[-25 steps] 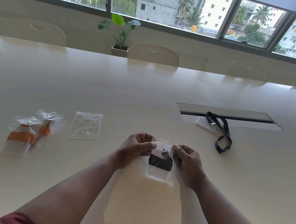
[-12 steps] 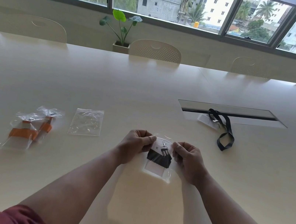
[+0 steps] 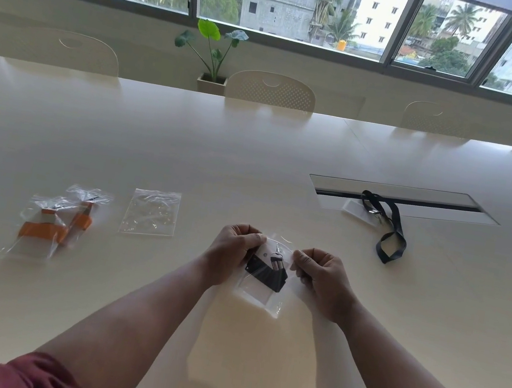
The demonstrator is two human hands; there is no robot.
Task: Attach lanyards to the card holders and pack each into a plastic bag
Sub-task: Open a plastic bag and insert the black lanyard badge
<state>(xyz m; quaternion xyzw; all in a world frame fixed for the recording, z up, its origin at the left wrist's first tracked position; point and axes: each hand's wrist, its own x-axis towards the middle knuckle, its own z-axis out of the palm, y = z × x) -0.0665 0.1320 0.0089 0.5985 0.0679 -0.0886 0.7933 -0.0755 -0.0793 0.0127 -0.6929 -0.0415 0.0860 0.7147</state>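
A clear plastic bag [image 3: 260, 296] holding a card holder with a folded black lanyard [image 3: 267, 271] is held just above the table in front of me. My left hand [image 3: 232, 250] pinches the bag's top left corner and my right hand [image 3: 321, 278] pinches its top right corner. Two packed bags with orange lanyards [image 3: 48, 224] lie at the left. An empty clear bag [image 3: 150, 212] lies flat beside them. At the right, a loose black lanyard [image 3: 390, 235] lies clipped to a card holder [image 3: 357, 210].
The wide cream table [image 3: 255, 146] has a recessed cable slot [image 3: 401, 200] at the right. Several white chairs [image 3: 271, 90] stand along the far edge. A potted plant [image 3: 214, 56] sits by the window sill.
The bag has tilted a little between my hands, and both hands have kept their pinch on its top edge. The view shifted slightly.
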